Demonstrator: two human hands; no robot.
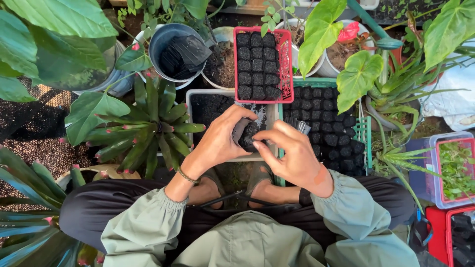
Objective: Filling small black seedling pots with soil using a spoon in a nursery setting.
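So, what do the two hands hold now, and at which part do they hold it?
Both hold one small black soil-filled bag. The left hand grips its side from the left; the right hand pinches its right edge with the fingertips.

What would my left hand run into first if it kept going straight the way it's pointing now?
The left hand points up and to the right, holding a small black soil bag. Straight on lies the red basket of filled black bags; depth is unclear, so it might pass above it.
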